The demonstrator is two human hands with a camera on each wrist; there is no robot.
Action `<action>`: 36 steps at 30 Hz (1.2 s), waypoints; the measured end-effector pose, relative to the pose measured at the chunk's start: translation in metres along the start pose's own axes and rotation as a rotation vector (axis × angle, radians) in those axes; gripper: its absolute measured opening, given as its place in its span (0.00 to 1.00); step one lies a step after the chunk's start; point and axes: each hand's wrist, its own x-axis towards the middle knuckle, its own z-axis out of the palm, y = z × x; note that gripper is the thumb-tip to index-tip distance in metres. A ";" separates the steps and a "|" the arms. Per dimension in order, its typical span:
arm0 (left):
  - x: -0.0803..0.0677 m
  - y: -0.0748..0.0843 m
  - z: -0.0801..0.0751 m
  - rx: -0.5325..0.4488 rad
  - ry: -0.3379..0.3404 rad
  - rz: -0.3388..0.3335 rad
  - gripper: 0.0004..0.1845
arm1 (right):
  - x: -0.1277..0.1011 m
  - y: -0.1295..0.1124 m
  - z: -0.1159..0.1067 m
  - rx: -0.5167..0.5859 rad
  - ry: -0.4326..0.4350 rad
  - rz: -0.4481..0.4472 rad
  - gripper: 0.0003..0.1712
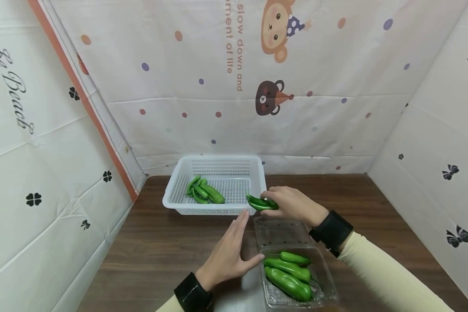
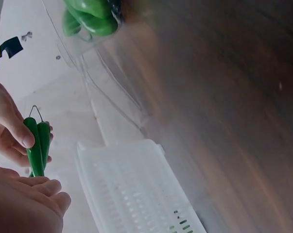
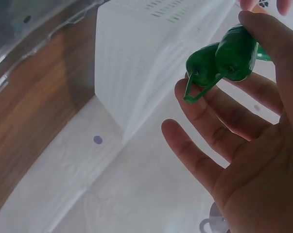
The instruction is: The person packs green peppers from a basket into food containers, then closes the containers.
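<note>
The right hand [image 1: 292, 204] had them, thumb and fingers pinching a joined pair of dark green peppers [image 1: 262, 203] right by the near right corner of the white basket [image 1: 214, 212]! Close by, the left hand [image 1: 226, 260] held nothing, fingers straight, thumb spread wide. Smaller peppers [image 1: 207, 191] lay in the basket's left half; three big peppers [image 1: 290, 277] sat in the clear box [image 1: 330, 281] on the brown surface [image 1: 152, 260].

Two glossy, dark green, elongated peppers [image 1: 262, 203], joined at their thin stems [image 3: 204, 89], are lying side by side between the thumb and fingers of the right hand [image 1: 292, 203]. The stems are projecting on the wrist side of this grip; beyond it, the narrow tips are pointing leftward.
</note>
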 end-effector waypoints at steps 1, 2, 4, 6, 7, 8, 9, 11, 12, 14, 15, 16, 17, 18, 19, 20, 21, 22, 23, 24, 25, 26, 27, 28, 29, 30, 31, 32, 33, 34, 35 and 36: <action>-0.001 0.001 0.001 -0.004 -0.004 0.005 0.59 | -0.002 -0.001 0.001 0.001 0.001 -0.002 0.21; -0.001 0.002 0.001 -0.011 -0.006 0.009 0.59 | -0.005 -0.001 0.002 0.003 0.004 -0.004 0.21; -0.003 0.004 0.003 -0.025 -0.016 0.015 0.59 | -0.011 -0.002 0.003 -0.004 0.009 -0.008 0.20; -0.005 0.006 0.005 -0.040 -0.032 0.020 0.60 | -0.018 -0.002 0.005 -0.015 0.015 -0.013 0.20; -0.006 0.008 0.006 -0.049 -0.039 0.025 0.60 | -0.021 -0.002 0.006 -0.019 0.018 -0.016 0.20; -0.008 0.009 0.007 -0.056 -0.050 0.027 0.60 | -0.025 -0.002 0.007 -0.021 0.021 -0.017 0.20; -0.009 0.011 0.008 -0.061 -0.060 0.031 0.60 | -0.028 -0.003 0.007 -0.022 0.022 -0.018 0.20; -0.013 0.015 0.010 -0.067 -0.080 0.030 0.60 | -0.035 -0.003 0.008 -0.027 0.019 -0.017 0.21; -0.015 0.018 0.011 -0.068 -0.087 0.032 0.61 | -0.038 -0.003 0.008 -0.027 0.019 -0.014 0.21; -0.018 0.022 0.013 -0.061 -0.102 0.043 0.62 | -0.045 -0.003 0.009 -0.031 0.017 -0.010 0.23; -0.020 0.025 0.014 -0.055 -0.106 0.054 0.63 | -0.048 -0.003 0.009 -0.037 0.018 -0.008 0.23; -0.021 0.027 0.014 -0.047 -0.113 0.064 0.63 | -0.051 -0.003 0.010 -0.042 0.018 -0.006 0.24; -0.022 0.029 0.015 -0.040 -0.123 0.073 0.64 | -0.054 -0.003 0.010 -0.046 0.020 -0.004 0.25; -0.022 0.031 0.016 -0.035 -0.134 0.082 0.64 | -0.058 -0.003 0.010 -0.051 0.024 -0.002 0.25; -0.023 0.032 0.016 -0.029 -0.147 0.089 0.65 | -0.061 -0.003 0.009 -0.056 0.029 -0.003 0.25; -0.023 0.033 0.017 -0.024 -0.155 0.094 0.65 | -0.064 -0.003 0.009 -0.060 0.034 -0.003 0.26; -0.024 0.034 0.017 -0.017 -0.167 0.096 0.65 | -0.067 -0.003 0.008 -0.064 0.036 -0.002 0.26; -0.024 0.035 0.017 -0.010 -0.179 0.095 0.65 | -0.070 -0.003 0.008 -0.065 0.038 0.000 0.26; -0.025 0.036 0.017 -0.005 -0.190 0.093 0.65 | -0.073 -0.003 0.008 -0.068 0.039 0.000 0.26; -0.025 0.036 0.017 -0.002 -0.204 0.090 0.65 | -0.076 -0.003 0.008 -0.070 0.040 0.001 0.26; -0.026 0.036 0.018 0.001 -0.216 0.085 0.66 | -0.078 -0.003 0.008 -0.066 0.040 0.003 0.26; -0.027 0.036 0.018 0.005 -0.228 0.080 0.66 | -0.081 -0.004 0.009 -0.065 0.040 0.004 0.26; -0.027 0.037 0.018 0.016 -0.233 0.085 0.66 | -0.083 -0.004 0.009 -0.066 0.041 0.007 0.25; -0.028 0.037 0.019 0.025 -0.237 0.088 0.67 | -0.086 -0.005 0.010 -0.063 0.042 0.008 0.25; -0.029 0.037 0.020 0.035 -0.238 0.092 0.67 | -0.088 -0.005 0.010 -0.064 0.045 0.009 0.25; -0.029 0.038 0.021 0.044 -0.237 0.097 0.67 | -0.090 -0.006 0.011 -0.064 0.048 0.011 0.25; -0.030 0.038 0.022 0.054 -0.233 0.104 0.67 | -0.093 -0.007 0.011 -0.062 0.050 0.012 0.25; -0.030 0.038 0.023 0.066 -0.227 0.113 0.67 | -0.095 -0.009 0.011 -0.066 0.053 0.008 0.25; -0.030 0.037 0.024 0.075 -0.222 0.121 0.67 | -0.098 -0.010 0.011 -0.067 0.055 0.009 0.25; -0.031 0.037 0.025 0.076 -0.224 0.121 0.67 | -0.100 -0.011 0.011 -0.067 0.059 0.009 0.25; -0.031 0.037 0.025 0.078 -0.225 0.123 0.67 | -0.102 -0.013 0.012 -0.069 0.065 0.007 0.25; -0.031 0.036 0.026 0.078 -0.227 0.125 0.67 | -0.105 -0.014 0.012 -0.066 0.069 0.007 0.24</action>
